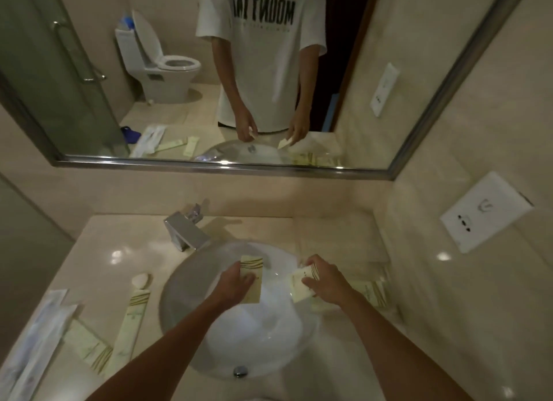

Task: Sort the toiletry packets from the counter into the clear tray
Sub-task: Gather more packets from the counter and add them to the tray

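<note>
My left hand (236,284) grips a pale green toiletry packet (252,266) over the middle of the sink. My right hand (324,279) holds a second pale packet (300,287) above the sink's right rim, next to the clear tray (386,281). The tray stands on the counter to the right and holds several striped green packets (374,293). On the left counter lie a long green packet (134,317), a shorter green packet (89,348) and two clear-wrapped long packets (39,335).
A white oval sink (239,341) fills the centre, with a chrome faucet (187,230) behind it. A small round soap (140,280) sits left of the basin. A mirror (209,71) covers the wall, and a wall socket (484,212) is at the right.
</note>
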Motion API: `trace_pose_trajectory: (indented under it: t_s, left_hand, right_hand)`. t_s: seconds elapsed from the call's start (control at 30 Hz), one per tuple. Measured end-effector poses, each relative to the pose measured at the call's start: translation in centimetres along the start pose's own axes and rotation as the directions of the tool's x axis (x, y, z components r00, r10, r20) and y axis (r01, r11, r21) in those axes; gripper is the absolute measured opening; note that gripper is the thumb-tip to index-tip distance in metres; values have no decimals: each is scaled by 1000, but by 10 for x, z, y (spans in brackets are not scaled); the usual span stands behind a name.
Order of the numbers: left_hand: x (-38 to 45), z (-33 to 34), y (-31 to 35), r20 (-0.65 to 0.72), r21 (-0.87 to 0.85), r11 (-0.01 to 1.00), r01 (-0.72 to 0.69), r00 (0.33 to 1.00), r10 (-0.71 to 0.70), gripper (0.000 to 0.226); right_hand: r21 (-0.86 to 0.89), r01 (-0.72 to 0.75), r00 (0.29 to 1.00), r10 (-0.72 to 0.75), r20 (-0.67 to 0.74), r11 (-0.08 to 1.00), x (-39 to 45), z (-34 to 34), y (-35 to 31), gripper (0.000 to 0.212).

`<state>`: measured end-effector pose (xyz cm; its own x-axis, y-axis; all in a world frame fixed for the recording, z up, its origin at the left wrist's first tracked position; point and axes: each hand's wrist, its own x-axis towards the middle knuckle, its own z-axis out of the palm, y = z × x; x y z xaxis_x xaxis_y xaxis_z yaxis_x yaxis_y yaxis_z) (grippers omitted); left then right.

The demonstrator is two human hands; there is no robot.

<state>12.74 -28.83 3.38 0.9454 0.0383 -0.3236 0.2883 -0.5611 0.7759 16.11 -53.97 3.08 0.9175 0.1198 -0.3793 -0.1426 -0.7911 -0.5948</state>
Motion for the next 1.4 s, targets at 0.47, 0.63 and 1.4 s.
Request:
trace_pose_trajectory:
  t_s: [0.47,0.63,1.4]
  left_hand:
    - [33,86,74,154,203,974,-98,986,68,27]
    - [43,99,85,194,265,952,-156,975,106,26]
    - [91,182,125,456,206,944,-258,879,140,34]
  right_hand:
    - [-160,-185,966,149,-212,970,7,-69,122,26]
    - [-97,-184,968,164,-189,978,18,-68,145,27]
    - [-343,-198,928,63,-367,918,7,-102,156,32]
